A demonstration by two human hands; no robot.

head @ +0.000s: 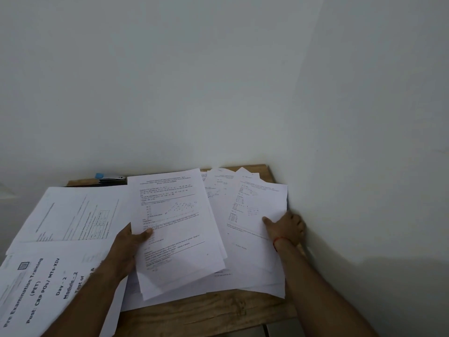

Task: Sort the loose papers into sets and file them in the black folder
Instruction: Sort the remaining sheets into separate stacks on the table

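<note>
Loose printed papers cover a small wooden table (206, 314). My left hand (131, 244) grips a thin stack of sheets (175, 229) by its left edge, thumb on top, lifted a little above the pile. My right hand (286, 228) holds the right edge of another sheet (255, 215) in the right-hand pile, thumb on the paper, fingers curled behind it near the wall. At the left lies a spread of papers (73, 215), the nearest a cover page (41, 288) reading "Pre Examination Training". A dark edge of the black folder (97, 183) shows at the back left under the papers.
White walls close in behind and to the right of the table. A stapler-like metal object with a blue tip (109, 177) lies at the back left edge. Bare wood shows along the table's front edge.
</note>
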